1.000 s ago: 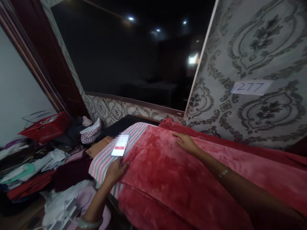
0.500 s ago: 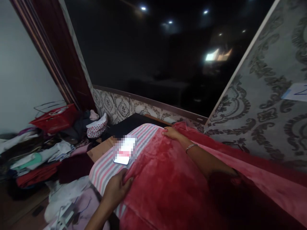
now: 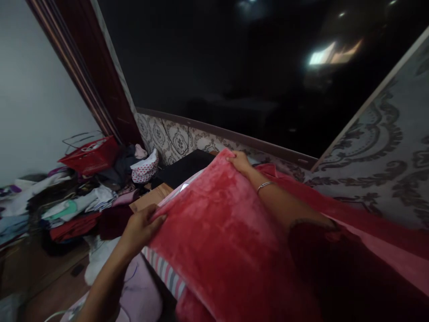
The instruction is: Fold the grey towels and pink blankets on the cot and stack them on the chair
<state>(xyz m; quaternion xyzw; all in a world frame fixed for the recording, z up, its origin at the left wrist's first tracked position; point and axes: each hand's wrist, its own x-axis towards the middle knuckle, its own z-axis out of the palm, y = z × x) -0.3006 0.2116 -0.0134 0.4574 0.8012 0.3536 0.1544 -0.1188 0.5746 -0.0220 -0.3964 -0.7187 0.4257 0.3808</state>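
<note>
While aloft, red blanket edge (image 3: pixel 198 184) diagonally up-right

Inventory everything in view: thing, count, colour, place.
Blanket: one, red, between both hands
Striped cloth: one, grey, pink, white, beneath blanket
Bright object: one, white, partly behind blanket
Fabric: count unclear, red, right
Screen: one, black, on wall
Wallpaper: one, grey, around screen
Slab: one, black, below screen
Board: one, brown, beside blanket
Trim: one, maroon, left
Container: one, red, left
Clothes: many, mixed colours, left
Dotted cloth: one, white, beside container
Bracelet: one, silver, right wrist
Left hand: one, gripping blanket's edge
Right hand: one, gripping blanket's corner
</note>
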